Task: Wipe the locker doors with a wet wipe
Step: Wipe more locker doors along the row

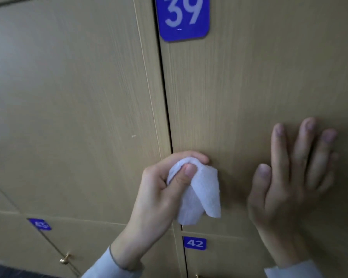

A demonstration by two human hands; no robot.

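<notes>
A person's left hand (161,189) pinches a bunched wet wipe (199,193) at the lower edge of locker door 39 (239,87) while the right hand (293,177), fingers straight and spread, steadies the panel; flattening the wipe should clean more evenly.

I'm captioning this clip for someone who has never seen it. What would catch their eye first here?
The blue plate 39 stands out at the top of the tan locker door. Lower down, the left hand pinches a crumpled white wet wipe near the door's left edge. The right hand is spread with straight fingers over the same door.
</notes>
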